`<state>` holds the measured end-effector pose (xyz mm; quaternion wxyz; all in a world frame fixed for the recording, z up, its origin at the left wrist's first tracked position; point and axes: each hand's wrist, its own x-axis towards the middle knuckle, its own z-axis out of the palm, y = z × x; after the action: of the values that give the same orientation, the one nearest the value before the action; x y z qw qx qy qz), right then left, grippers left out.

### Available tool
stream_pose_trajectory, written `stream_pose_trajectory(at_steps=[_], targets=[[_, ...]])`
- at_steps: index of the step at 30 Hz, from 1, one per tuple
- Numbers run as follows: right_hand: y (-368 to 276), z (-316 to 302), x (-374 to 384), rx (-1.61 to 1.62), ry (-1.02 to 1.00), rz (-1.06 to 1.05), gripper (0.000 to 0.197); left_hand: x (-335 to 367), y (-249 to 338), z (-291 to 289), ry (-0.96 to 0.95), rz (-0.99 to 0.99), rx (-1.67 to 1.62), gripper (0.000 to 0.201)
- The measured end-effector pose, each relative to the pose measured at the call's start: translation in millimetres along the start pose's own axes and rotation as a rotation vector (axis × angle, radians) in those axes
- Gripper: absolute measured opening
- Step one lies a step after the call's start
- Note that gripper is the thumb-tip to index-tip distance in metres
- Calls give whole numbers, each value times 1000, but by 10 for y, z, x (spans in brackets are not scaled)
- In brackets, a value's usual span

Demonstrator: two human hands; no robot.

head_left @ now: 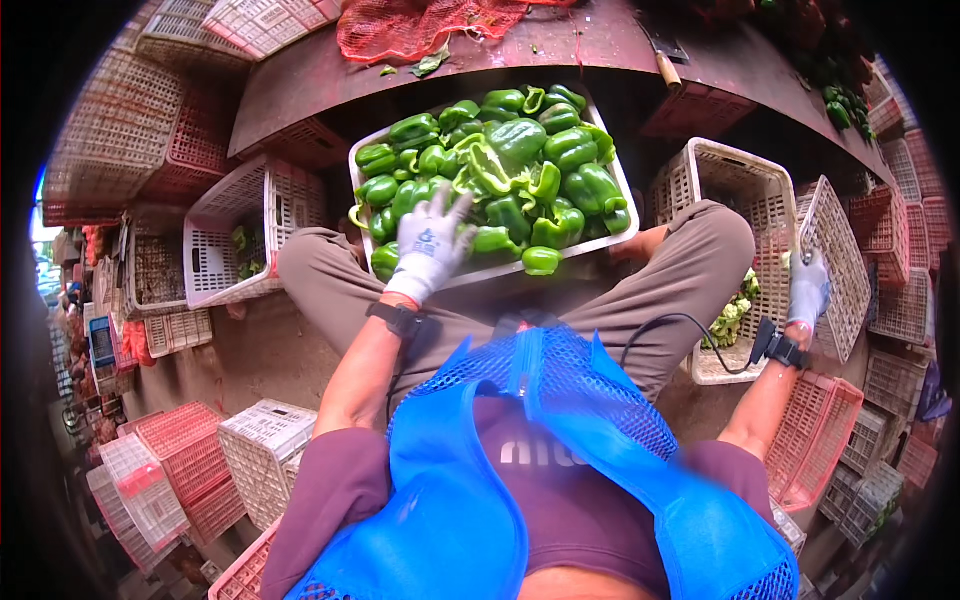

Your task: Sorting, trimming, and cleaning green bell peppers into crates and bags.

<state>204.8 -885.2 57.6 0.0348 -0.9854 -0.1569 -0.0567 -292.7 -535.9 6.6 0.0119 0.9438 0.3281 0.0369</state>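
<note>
A white plastic crate point(632, 200) heaped with green bell peppers point(518, 142) stands in front of me between my knees. My left hand point(432, 242), in a whitish work glove, rests on the peppers at the crate's near left, fingers stretched out and apart. Out at the right, my gloved right hand point(808, 285) is by the rims of a white basket point(742, 165) and a tilted crate point(838, 265). Its fingers look curled, with a small pale green bit beside the thumb; what they hold is hidden. Pale green scraps point(735, 315) lie in the white basket.
Behind the peppers runs a dark reddish table point(300, 80) with a red mesh bag point(420, 30) and a wooden-handled knife point(668, 70). An open white crate point(230, 240) lies at left. Stacked red crates point(190, 450) and white crates point(265, 450) stand around me.
</note>
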Motion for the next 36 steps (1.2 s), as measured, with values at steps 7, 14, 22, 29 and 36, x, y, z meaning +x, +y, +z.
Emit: stream_pose_trajectory(at_steps=[7, 14, 22, 29, 36], targets=[[-314, 363, -164, 252, -142, -140, 54, 56, -22, 444, 191, -274, 9, 62], [-851, 242, -257, 286, -186, -183, 52, 334, -7, 484, 120, -286, 76, 61], [-1223, 317, 309, 29, -324, -241, 53, 344, -3, 558, 92, -288, 106, 59], [-2698, -73, 921, 270, -239, -622, 47, 320, -33, 569, 95, -289, 57, 58], [-3945, 634, 1536, 437, -458, -587, 39, 243, -31, 503, 48, -317, 50, 60]])
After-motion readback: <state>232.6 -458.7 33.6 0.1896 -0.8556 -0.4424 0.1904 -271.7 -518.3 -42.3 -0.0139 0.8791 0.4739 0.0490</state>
